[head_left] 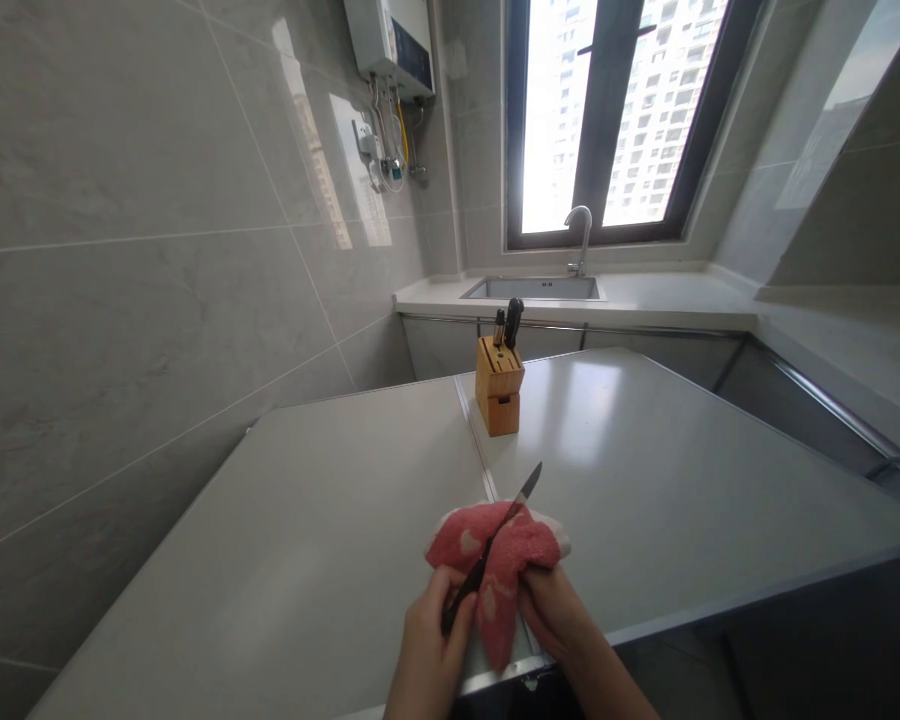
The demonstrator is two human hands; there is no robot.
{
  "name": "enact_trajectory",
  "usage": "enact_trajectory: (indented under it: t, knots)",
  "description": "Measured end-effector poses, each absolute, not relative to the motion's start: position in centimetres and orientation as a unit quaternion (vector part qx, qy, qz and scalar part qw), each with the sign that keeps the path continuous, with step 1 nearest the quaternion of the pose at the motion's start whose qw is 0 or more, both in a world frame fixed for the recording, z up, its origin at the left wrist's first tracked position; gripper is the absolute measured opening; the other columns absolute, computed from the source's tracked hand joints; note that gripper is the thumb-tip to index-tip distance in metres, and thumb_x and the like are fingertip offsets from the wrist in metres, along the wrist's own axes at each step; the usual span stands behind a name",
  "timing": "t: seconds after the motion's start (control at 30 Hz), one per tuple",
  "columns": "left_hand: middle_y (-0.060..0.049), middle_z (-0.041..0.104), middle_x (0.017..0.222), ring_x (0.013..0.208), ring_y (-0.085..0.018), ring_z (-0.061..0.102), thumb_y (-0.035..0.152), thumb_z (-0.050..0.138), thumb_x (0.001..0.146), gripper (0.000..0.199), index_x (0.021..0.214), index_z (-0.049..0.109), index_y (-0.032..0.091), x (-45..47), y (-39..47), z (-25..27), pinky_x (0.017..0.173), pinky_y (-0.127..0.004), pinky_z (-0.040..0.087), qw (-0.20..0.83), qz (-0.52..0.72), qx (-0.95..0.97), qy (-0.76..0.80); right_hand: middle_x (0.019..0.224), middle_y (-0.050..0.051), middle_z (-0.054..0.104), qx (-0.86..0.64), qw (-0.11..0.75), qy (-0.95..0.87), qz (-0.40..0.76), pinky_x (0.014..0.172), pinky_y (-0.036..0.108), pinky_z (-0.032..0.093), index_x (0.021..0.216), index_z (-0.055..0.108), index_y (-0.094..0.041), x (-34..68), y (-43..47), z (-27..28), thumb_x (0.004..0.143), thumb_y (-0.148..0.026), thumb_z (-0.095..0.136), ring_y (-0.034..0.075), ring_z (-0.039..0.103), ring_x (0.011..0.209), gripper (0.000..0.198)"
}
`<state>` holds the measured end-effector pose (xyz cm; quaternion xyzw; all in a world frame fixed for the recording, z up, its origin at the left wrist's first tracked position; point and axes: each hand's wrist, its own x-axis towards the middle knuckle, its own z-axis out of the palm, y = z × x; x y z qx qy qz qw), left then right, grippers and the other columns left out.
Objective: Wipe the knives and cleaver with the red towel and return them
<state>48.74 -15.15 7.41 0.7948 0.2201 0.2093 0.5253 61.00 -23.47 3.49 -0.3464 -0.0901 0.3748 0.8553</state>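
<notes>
Near the table's front edge, my left hand (433,628) is closed around the black handle of a kitchen knife (529,482). The blade points up and to the right, away from me. A pink towel (504,590) with pale patches is folded about the blade, and only the upper part of the blade shows beyond it. My right hand (553,608) grips the towel from below on the right, its fingers mostly hidden under the cloth. Farther back stands a wooden knife block (500,385) with black-handled tools in its top slots.
The white table (330,500) has a metal seam running down its middle. Behind it are a counter with a sink (532,288) and a faucet (583,238) under a window. A tiled wall (157,300) rises on the left, with a water heater (394,45) high up.
</notes>
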Motion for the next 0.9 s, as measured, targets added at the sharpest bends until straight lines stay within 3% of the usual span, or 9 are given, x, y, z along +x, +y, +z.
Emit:
enact_trajectory:
  t: [0.5, 0.73, 0.9]
  knots:
    - [-0.005, 0.066, 0.077, 0.073, -0.02, 0.059, 0.037, 0.05, 0.086, 0.021, 0.085, 0.061, 0.018, 48.3, -15.5, 7.5, 0.069, -0.027, 0.046, 0.556, 0.201, 0.782, 0.195, 0.079, 0.004, 0.069, -0.366, 0.853, -0.127, 0.349, 0.083, 0.04, 0.052, 0.078, 0.068, -0.02, 60.8, -24.4, 6.0, 0.056, -0.023, 0.083, 0.025, 0.064, 0.081, 0.026]
    - [-0.007, 0.069, 0.087, 0.079, -0.023, 0.062, 0.037, 0.047, 0.086, 0.022, 0.089, 0.062, 0.021, 48.0, -15.7, 8.3, 0.076, -0.032, 0.048, 0.533, 0.239, 0.781, 0.223, 0.08, 0.003, 0.07, -0.369, 0.856, -0.128, 0.338, 0.08, 0.034, 0.052, 0.08, 0.07, -0.021, 60.7, -24.4, 5.5, 0.056, -0.016, 0.082, 0.021, 0.063, 0.078, 0.028]
    - [-0.007, 0.068, 0.087, 0.079, -0.023, 0.062, 0.034, 0.044, 0.088, 0.019, 0.091, 0.059, 0.022, 47.8, -15.6, 8.4, 0.074, -0.03, 0.046, 0.501, 0.196, 0.814, 0.219, 0.08, 0.004, 0.07, -0.391, 0.859, -0.12, 0.309, 0.082, 0.035, 0.049, 0.074, 0.07, -0.018, 61.1, -24.3, 5.8, 0.057, -0.021, 0.081, 0.022, 0.062, 0.08, 0.02]
